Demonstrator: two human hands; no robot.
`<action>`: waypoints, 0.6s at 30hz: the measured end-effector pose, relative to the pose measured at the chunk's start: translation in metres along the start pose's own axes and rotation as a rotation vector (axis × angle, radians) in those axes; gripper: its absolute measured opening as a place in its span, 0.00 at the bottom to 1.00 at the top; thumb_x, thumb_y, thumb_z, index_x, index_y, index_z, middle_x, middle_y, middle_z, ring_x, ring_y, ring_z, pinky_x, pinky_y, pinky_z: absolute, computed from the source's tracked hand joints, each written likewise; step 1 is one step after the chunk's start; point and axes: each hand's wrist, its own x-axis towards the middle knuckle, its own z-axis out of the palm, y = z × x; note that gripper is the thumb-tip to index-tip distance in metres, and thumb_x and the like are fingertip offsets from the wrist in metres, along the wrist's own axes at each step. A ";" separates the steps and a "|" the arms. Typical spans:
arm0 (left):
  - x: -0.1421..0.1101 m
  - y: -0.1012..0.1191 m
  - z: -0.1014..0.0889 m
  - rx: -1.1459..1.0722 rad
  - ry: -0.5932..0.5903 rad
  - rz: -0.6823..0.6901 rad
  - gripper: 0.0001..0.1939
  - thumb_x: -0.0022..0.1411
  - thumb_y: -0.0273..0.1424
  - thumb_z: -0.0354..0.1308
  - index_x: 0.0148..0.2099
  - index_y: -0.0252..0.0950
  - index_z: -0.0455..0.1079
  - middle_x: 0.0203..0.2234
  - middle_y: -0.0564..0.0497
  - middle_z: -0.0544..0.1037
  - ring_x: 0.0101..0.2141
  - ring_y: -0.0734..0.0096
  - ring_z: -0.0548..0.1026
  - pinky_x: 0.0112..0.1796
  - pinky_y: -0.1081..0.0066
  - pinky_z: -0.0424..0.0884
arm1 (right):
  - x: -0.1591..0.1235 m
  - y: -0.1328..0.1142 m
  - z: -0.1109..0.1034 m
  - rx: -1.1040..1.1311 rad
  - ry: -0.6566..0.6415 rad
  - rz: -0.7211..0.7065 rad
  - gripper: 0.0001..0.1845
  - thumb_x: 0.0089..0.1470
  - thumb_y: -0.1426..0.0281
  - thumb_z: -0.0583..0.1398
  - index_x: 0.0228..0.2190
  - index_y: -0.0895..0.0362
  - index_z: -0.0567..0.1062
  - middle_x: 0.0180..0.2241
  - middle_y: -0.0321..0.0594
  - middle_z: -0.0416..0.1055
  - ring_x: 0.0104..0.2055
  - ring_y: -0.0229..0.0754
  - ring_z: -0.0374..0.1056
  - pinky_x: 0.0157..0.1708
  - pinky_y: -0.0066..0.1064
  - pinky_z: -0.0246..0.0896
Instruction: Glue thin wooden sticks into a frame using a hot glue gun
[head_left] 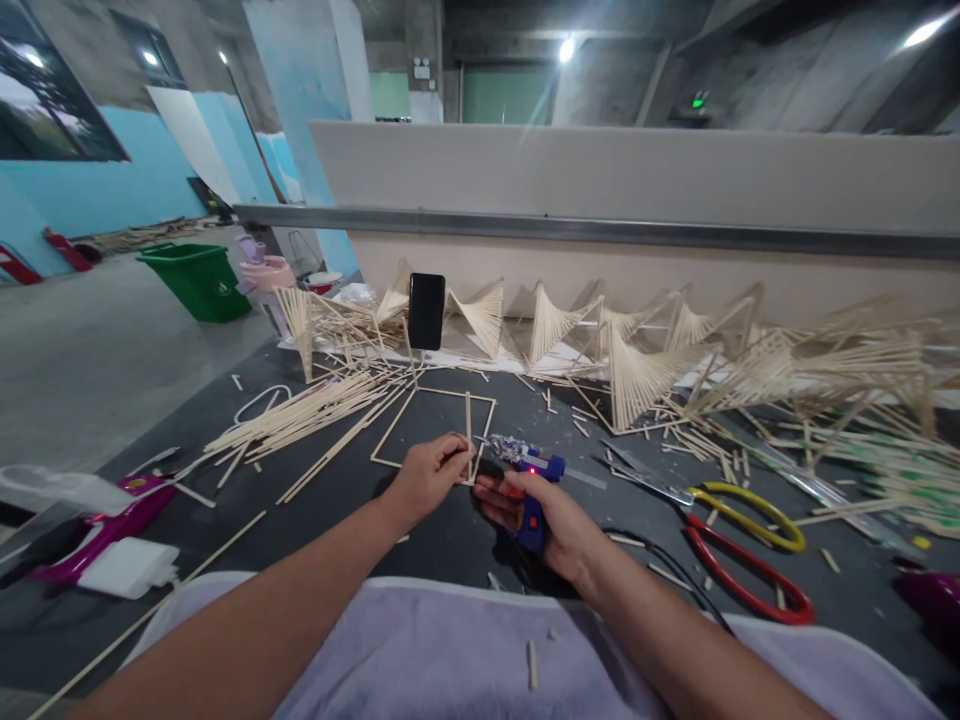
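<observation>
My right hand (pixel 559 525) is closed round the handle of a blue hot glue gun (pixel 541 480), its nozzle end crusted and pointing left. Pinched in my left hand (pixel 431 475) is a thin wooden stick (pixel 469 420) that stands upright at the near right corner of a stick frame (pixel 394 425). This four-sided frame lies on the dark table (pixel 330 560). The nozzle is close to the frame's right side; whether it touches the wood I cannot tell. My left fingers hide part of the frame's near edge.
Loose sticks (pixel 322 410) are heaped at the left, and twisted stick models (pixel 637 370) line the back. A phone (pixel 426 312) stands behind the frame. Large scissors (pixel 720 520) lie at the right, a magenta glue gun (pixel 112 525) at the left.
</observation>
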 end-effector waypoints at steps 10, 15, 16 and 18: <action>0.000 0.000 0.000 0.003 -0.025 -0.016 0.12 0.58 0.36 0.47 0.35 0.35 0.68 0.28 0.52 0.71 0.27 0.75 0.70 0.29 0.76 0.71 | 0.000 -0.001 -0.002 -0.014 -0.011 0.004 0.05 0.45 0.71 0.60 0.25 0.62 0.73 0.35 0.46 0.74 0.39 0.43 0.71 0.48 0.38 0.58; 0.001 -0.002 0.000 0.014 -0.017 -0.012 0.12 0.58 0.35 0.47 0.35 0.35 0.68 0.28 0.51 0.71 0.27 0.75 0.70 0.29 0.76 0.71 | 0.000 -0.001 -0.002 -0.016 -0.010 0.002 0.05 0.45 0.71 0.60 0.25 0.61 0.72 0.35 0.46 0.74 0.39 0.43 0.71 0.48 0.38 0.59; 0.001 -0.002 0.000 0.007 -0.015 -0.013 0.12 0.58 0.35 0.47 0.35 0.35 0.68 0.28 0.51 0.71 0.27 0.75 0.70 0.28 0.76 0.71 | 0.001 -0.001 -0.002 -0.018 -0.013 0.000 0.05 0.45 0.71 0.60 0.25 0.61 0.72 0.36 0.46 0.74 0.39 0.43 0.71 0.48 0.37 0.59; 0.000 -0.002 0.000 -0.002 -0.021 -0.013 0.12 0.58 0.36 0.47 0.35 0.35 0.68 0.28 0.51 0.71 0.27 0.75 0.70 0.28 0.76 0.71 | 0.001 0.000 -0.003 -0.021 -0.017 -0.002 0.05 0.45 0.71 0.60 0.25 0.61 0.72 0.36 0.46 0.74 0.39 0.43 0.71 0.48 0.37 0.59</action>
